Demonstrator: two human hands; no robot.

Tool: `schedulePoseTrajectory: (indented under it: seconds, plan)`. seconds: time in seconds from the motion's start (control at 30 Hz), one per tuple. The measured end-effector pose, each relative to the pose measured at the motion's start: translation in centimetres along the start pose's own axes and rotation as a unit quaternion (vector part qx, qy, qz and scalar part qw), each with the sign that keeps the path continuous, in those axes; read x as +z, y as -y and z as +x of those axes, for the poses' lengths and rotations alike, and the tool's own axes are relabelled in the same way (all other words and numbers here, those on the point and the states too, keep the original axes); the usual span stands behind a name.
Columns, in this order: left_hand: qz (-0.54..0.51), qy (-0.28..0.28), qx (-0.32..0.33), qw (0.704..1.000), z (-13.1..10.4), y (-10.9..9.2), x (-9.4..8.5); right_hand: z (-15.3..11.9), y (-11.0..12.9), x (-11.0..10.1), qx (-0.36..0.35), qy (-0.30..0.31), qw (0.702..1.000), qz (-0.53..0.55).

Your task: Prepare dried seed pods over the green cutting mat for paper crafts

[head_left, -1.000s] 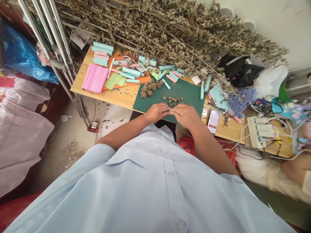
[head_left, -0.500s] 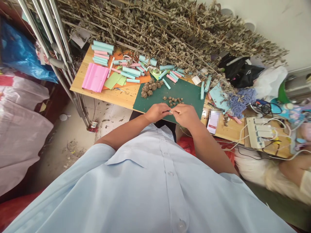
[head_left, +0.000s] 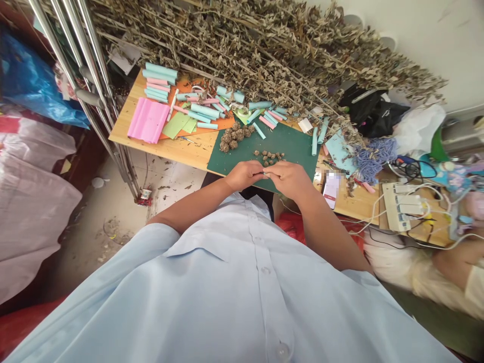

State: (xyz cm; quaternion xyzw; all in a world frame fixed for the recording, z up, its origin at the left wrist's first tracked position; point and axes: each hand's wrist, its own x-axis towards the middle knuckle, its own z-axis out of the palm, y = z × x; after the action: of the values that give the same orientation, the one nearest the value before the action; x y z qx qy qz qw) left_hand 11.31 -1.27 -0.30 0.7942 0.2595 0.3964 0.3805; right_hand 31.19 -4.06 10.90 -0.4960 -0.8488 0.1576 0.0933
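Head view: our left hand (head_left: 245, 175) and right hand (head_left: 289, 177) pinch a tiny piece (head_left: 265, 173), mostly hidden, above the near edge of the green mat (head_left: 293, 138); probably light and soft, so we'd hold its ends gently.

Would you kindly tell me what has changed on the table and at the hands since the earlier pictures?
No clear change shows, and nothing was visibly picked up or put down. The left hand and right hand still meet at the fingertips near the front of the green mat; anything pinched there is too small to identify. The brown balls, paper rolls and phone stayed put.
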Motion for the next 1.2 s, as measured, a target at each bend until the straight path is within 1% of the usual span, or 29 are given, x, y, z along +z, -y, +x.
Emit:
schedulePoseTrajectory:
  seconds: [0.27, 0.5, 0.67, 1.03, 1.2]
  plan:
    - [0.005, 0.006, -0.006, 1.0, -0.01, -0.04, -0.02, -0.19, -0.44, 0.17, -0.017, 0.004, 1.0, 0.006]
    - [0.003, 0.001, 0.008, 1.0, -0.08, 0.21, 0.08, -0.2, -0.59, -0.18, -0.037, 0.036, 0.999, -0.01]
    - [0.011, 0.001, 0.005, 1.0, -0.07, 0.34, 0.14, -0.08, -1.0, -0.25, -0.046, 0.041, 0.998, -0.021]
    - [0.008, 0.0, 0.001, 1.0, 0.03, 0.04, 0.02, 0.18, -0.94, 0.09, -0.039, 0.041, 0.998, -0.035]
    - [0.007, -0.003, 0.0, 1.0, 0.04, -0.07, 0.04, 0.04, -0.66, 0.21, -0.028, 0.03, 0.998, -0.047]
